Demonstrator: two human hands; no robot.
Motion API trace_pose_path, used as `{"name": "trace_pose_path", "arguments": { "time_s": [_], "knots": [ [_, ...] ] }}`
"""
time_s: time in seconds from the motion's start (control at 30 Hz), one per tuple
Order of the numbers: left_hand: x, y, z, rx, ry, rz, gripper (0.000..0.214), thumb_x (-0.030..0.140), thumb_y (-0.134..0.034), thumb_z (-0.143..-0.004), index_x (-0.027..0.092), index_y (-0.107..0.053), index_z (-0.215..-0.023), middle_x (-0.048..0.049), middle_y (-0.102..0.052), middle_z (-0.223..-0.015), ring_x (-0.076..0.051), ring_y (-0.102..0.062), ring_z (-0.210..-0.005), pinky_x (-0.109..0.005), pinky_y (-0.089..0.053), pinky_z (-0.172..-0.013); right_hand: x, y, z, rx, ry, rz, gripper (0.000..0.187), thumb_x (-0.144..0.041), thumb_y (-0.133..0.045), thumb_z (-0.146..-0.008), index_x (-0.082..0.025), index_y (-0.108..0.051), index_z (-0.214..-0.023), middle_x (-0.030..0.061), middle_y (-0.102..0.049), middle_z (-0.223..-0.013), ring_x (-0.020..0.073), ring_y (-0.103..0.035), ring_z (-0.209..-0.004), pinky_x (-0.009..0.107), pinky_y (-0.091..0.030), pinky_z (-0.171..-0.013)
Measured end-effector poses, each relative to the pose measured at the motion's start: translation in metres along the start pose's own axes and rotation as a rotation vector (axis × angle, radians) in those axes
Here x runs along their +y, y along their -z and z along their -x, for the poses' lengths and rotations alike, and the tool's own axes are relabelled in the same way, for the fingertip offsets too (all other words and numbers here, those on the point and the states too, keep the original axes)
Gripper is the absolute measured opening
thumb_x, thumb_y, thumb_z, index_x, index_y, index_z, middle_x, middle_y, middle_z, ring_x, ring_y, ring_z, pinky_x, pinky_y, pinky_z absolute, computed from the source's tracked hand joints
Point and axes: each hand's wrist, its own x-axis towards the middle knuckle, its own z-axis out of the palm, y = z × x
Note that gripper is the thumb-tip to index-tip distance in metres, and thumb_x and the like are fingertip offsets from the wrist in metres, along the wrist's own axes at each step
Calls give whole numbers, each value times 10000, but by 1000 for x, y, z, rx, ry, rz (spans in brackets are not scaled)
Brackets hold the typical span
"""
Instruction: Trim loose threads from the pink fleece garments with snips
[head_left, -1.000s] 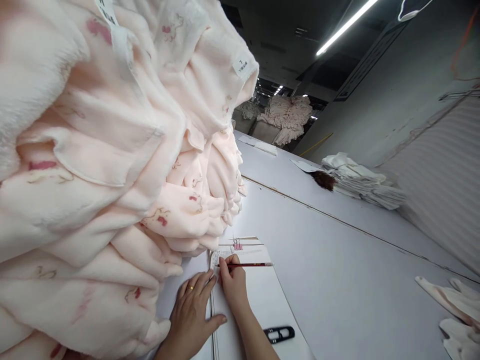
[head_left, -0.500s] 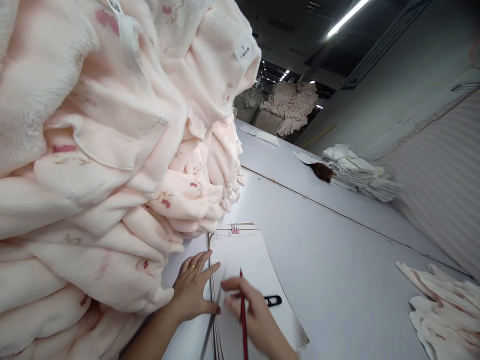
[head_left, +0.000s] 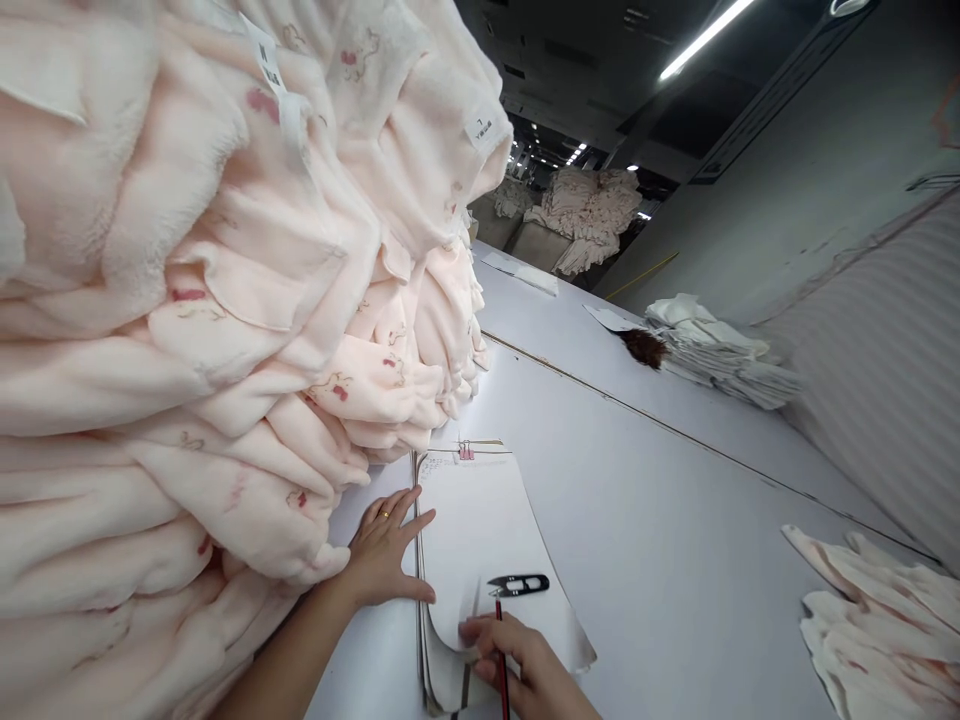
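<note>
My left hand, with a ring on one finger, lies flat and open on the left edge of a clipped stack of white paper sheets. My right hand is closed on a red pencil and lifts the near corner of the top sheet, which curls upward. A small black thread snip lies on the top sheet just beyond my right hand. A pink binder clip holds the sheets at their far end.
A tall pile of pale pink fleece garments towers on the left, touching the paper. The white table runs back to folded white cloth and a dark brush. Pink fabric pieces lie at right.
My right hand drew back from the top of the paper toward me, turned the pencil upright, and now lifts the sheet's near corner. My left hand stayed flat on the paper's edge.
</note>
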Motion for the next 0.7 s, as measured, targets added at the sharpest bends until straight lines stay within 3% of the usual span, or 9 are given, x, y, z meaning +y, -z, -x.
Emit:
{"name": "trace_pose_path", "arguments": {
  "time_s": [0.13, 0.33, 0.7],
  "knots": [
    [0, 1, 0, -2, 1, 4, 976, 679, -746, -521, 365, -412, -1383, -61, -169, -1586, -333, -156, -1426, -531, -142, -1131, -4, 4, 2, 93, -72, -111, 238, -354, -597, -827, -219, -467, -680, 80, -685, -904, 246, -602, -886, 335, -428, -779],
    [-1, 3, 1, 0, -29, 5, 979, 789, -642, -536, 356, -415, -1385, -77, -183, -1582, -343, -174, -1420, -549, -156, -1123, 8, 13, -5, 48, -72, -437, 353, -463, -566, -860, -210, -418, -663, 1, -504, -765, 155, -417, -693, 269, -323, -647],
    [4, 2, 2, 70, -28, -54, 745, 679, -613, -707, 346, -453, -1354, -79, -257, -1558, -321, -249, -1394, -563, -215, -1102, 20, 21, -7, 150, -56, -529, 382, -494, -577, -859, -222, -393, -664, -48, -359, -669, 137, -295, -638, 254, -239, -595]
  ]
}}
